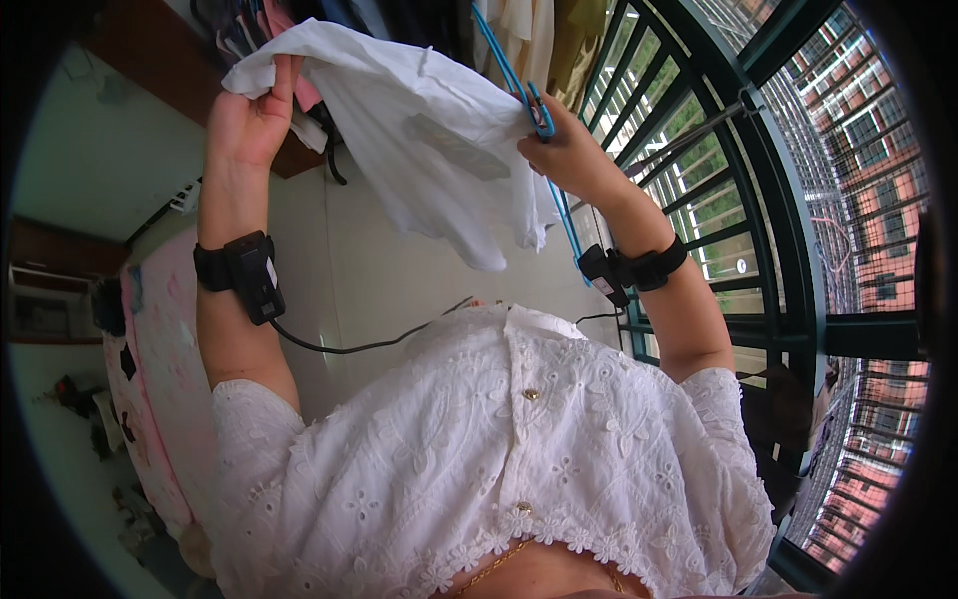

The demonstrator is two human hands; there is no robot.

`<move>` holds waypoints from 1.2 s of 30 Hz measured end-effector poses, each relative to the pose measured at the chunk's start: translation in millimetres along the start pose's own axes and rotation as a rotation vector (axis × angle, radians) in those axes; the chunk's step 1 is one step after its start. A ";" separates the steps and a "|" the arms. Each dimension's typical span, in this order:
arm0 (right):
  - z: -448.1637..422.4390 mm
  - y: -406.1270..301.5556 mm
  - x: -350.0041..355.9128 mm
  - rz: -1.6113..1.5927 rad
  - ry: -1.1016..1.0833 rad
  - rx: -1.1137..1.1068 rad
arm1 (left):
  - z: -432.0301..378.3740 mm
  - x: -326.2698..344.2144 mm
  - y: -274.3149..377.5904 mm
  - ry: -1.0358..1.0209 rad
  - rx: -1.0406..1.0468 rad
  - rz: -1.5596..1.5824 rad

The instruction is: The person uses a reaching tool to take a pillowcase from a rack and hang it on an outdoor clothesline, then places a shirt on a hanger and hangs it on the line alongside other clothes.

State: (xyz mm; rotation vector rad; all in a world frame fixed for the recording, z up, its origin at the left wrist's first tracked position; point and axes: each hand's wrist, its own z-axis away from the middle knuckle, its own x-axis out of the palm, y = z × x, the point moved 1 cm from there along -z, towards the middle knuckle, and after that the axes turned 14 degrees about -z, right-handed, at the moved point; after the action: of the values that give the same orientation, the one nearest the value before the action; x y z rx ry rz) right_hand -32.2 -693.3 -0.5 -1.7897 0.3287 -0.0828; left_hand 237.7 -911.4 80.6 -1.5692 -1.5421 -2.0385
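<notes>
A white cloth garment [419,97] is stretched between my two raised hands and hangs down in folds, with a grey printed patch on it. My left hand [251,123] grips its left end, fingers up under the fabric. My right hand [569,150] holds the garment's right edge together with a blue clothes hanger [540,112]. The hanger's thin arms run up and down past that hand; whether any part of it lies inside the garment cannot be told.
Several clothes [516,37] hang beyond my hands. Green metal window bars [756,224] curve along the right, close to my right arm. On the left is a bed with a pink cover [176,359]. A black cable [337,350] runs from my left forearm device.
</notes>
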 end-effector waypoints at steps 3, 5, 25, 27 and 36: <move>6.8 7.6 5.4 0.279 0.042 -0.200 | 3.2 2.8 -1.2 -0.029 0.014 0.008; 8.2 18.4 5.1 0.325 0.101 -0.174 | 1.2 8.5 -11.7 -0.006 0.015 0.017; 1.8 -16.5 -9.9 -0.533 0.233 0.250 | -27.7 -72.7 -14.4 0.281 0.021 -0.257; 3.4 -26.3 -3.7 -0.656 0.241 0.301 | -23.5 -62.8 -20.4 0.330 0.004 -0.258; 1.0 -16.1 15.1 -0.432 -0.006 0.288 | 24.6 40.2 -147.0 -0.261 -0.301 -1.171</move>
State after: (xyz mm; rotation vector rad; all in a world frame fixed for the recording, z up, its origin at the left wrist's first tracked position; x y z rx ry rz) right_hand -14.6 -693.1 13.0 -1.5470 -0.0780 -0.4102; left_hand 142.6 -806.6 19.0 -1.0818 -2.8183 -2.7395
